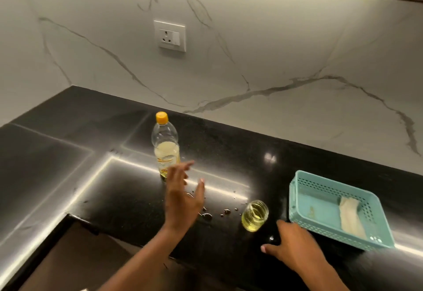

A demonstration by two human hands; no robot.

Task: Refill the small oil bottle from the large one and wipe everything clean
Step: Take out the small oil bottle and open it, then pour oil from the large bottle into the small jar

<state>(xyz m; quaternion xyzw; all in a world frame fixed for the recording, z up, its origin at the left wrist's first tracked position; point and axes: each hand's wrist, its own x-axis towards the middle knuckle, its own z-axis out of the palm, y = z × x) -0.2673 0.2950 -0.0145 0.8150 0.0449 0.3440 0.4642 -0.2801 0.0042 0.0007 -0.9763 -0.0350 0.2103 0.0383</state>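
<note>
One small bottle (uncapped), near basket rim

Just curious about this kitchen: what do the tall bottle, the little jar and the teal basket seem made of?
Tall bottle: likely clear plastic, thin see-through walls.
Little jar: probably glass, thick glinting rim.
Teal basket: matte moulded plastic, perforated walls.

Both forearms were bare as far as the lower edge of the view. The left hand and the right hand had slender fingers. Pale, rounded nails showed on a few tips. Motion blurred the left hand slightly.
</note>
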